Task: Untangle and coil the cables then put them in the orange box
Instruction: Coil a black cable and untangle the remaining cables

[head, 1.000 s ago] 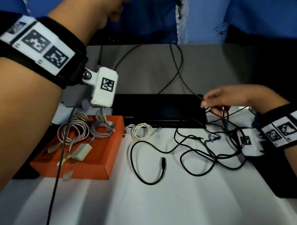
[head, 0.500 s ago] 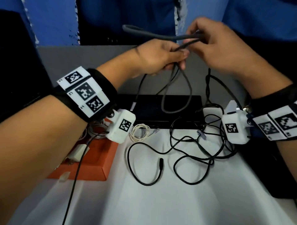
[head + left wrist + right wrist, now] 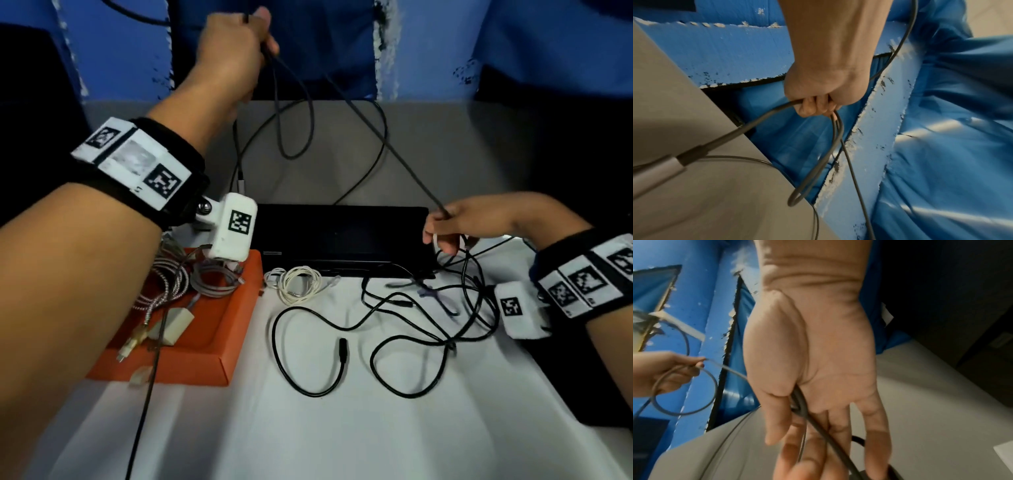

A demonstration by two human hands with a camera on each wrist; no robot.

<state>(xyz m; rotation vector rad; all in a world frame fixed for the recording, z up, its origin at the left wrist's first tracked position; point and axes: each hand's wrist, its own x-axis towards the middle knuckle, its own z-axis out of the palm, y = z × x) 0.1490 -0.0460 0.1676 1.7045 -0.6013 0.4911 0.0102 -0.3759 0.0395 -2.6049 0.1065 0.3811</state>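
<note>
**Grey cable drawn taut on a slant between two hands**

The left hand [image 3: 233, 51] is raised high at the back of the scene, its fingers [image 3: 809, 107] curled tight round a grey cable [image 3: 383, 137]. From that fist the cable runs as one straight, stretched line down and to the right, to the right hand [image 3: 455, 222] held low over the right end of a black device [image 3: 342, 236]. Its long axis thus slants from upper left to lower right. In the right wrist view the cable passes between the thumb and the fingers [image 3: 838, 423] of the right hand, which lie nearly straight along it; whether they pinch it firmly is hard to tell through the blur.

Below the left fist a narrow loop of the same cable hangs down, and a further strand drops to a metal-ended plug [image 3: 241, 181] dangling above the counter [image 3: 342, 428]. The cable is thin, round and matt dark grey.

On the white counter, to the right of centre, a tangle of black cables [image 3: 428, 322] sprawls in loose loops, one plug end lying free near the middle. A small white coiled cable [image 3: 298, 284] lies between the tangle and the orange box [image 3: 233, 329]. The box sits at the left, partly hidden by the left forearm, and holds a braided coil [image 3: 168, 284], a grey coil [image 3: 215, 281] and a beige adapter [image 3: 174, 323].
</note>
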